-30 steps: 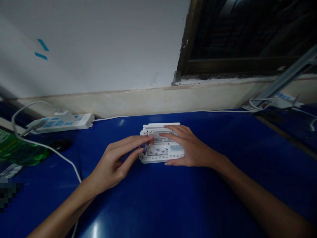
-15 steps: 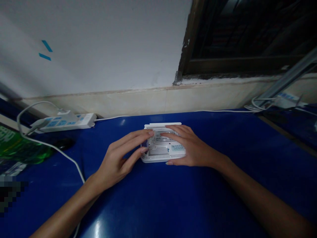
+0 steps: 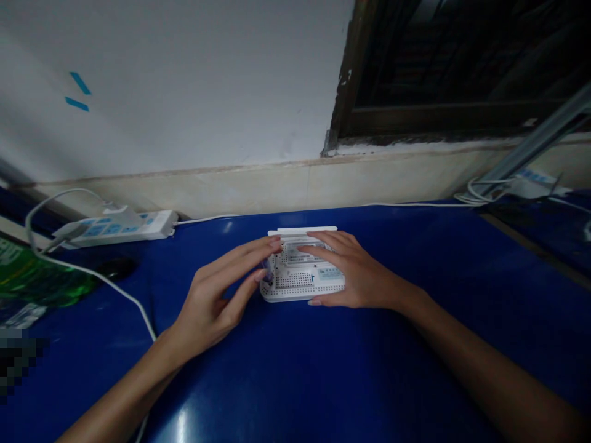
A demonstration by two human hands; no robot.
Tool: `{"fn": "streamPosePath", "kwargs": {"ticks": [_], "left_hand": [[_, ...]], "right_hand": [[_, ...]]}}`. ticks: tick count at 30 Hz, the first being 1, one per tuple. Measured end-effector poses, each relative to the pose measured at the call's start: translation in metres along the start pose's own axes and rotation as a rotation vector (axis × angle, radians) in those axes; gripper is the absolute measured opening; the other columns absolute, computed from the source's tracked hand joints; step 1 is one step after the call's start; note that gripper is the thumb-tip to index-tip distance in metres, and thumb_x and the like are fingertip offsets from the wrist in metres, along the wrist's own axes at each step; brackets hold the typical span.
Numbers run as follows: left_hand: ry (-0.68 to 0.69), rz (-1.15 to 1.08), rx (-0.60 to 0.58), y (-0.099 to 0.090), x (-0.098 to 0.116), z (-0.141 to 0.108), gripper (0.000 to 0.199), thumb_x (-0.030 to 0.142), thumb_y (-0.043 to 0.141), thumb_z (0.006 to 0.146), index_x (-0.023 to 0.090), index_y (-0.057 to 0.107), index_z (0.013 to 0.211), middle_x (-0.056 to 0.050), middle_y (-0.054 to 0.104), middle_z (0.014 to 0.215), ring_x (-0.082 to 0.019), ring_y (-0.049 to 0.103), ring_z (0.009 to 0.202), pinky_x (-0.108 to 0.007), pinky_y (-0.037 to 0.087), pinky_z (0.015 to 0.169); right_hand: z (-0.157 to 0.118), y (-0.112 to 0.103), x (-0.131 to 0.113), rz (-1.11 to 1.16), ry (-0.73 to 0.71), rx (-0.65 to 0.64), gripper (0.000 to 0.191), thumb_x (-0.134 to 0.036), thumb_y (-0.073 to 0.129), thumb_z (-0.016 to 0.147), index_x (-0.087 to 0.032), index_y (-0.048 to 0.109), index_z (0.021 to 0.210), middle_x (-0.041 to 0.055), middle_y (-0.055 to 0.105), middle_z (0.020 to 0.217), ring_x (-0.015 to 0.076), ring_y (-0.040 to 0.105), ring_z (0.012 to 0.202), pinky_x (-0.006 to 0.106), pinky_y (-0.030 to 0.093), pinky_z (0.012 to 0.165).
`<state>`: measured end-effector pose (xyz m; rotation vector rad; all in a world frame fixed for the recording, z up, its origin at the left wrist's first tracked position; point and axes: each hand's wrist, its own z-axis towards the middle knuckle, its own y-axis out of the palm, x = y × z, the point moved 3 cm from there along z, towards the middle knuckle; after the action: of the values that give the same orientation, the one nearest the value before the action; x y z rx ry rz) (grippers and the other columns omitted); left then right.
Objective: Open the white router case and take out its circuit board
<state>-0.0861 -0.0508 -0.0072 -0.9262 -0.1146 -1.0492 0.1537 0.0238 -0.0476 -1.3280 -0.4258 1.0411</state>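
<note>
On the glossy blue desk, working left to right: a green plastic bottle lies at far left, and a white power strip sits against the wall. The left hand is curled at the device's left end, fingertips beside a small dark-blue part; whether it grips that part cannot be confirmed. A white perforated plastic router lies flat, directly ahead, long axis across the desk. The right hand spans it from above, grasping it, and is the nearer hand.

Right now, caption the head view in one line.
Left hand and right hand hold white vented plastic device on blue table.
</note>
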Motion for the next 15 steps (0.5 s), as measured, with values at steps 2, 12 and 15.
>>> {"fn": "streamPosePath", "kwargs": {"ticks": [2, 12, 15], "left_hand": [[-0.008, -0.015, -0.003, -0.0021, 0.0004, -0.0001, 0.043, 0.007, 0.056, 0.094, 0.023, 0.058, 0.134, -0.006, 0.063, 0.133, -0.018, 0.061, 0.121, -0.035, 0.05, 0.106], [0.044, 0.061, 0.144, -0.0076, 0.0026, -0.0017, 0.033, 0.01, 0.074, 0.083, 0.021, 0.069, 0.114, -0.003, 0.072, 0.11, -0.016, 0.069, 0.1, -0.03, 0.058, 0.088], [0.006, 0.061, 0.093, -0.0088, -0.0002, -0.0016, 0.039, 0.007, 0.066, 0.088, 0.022, 0.064, 0.125, -0.003, 0.071, 0.119, -0.016, 0.068, 0.106, -0.029, 0.056, 0.095]], "right_hand": [[-0.0003, 0.0002, 0.0002, 0.011, -0.005, 0.002, 0.09, -0.068, 0.072, 0.071, -0.03, 0.043, 0.148, 0.0107, 0.039, 0.155, 0.0321, 0.031, 0.144, 0.053, 0.025, 0.116], [0.0005, -0.001, -0.0012, 0.009, 0.0, 0.0, 0.092, -0.068, 0.073, 0.07, -0.03, 0.043, 0.148, 0.0105, 0.039, 0.155, 0.0322, 0.031, 0.144, 0.053, 0.026, 0.115], [0.0001, -0.0003, -0.0008, 0.012, -0.003, 0.007, 0.091, -0.067, 0.074, 0.07, -0.031, 0.043, 0.148, 0.01, 0.039, 0.155, 0.0321, 0.032, 0.143, 0.053, 0.027, 0.115]]}}
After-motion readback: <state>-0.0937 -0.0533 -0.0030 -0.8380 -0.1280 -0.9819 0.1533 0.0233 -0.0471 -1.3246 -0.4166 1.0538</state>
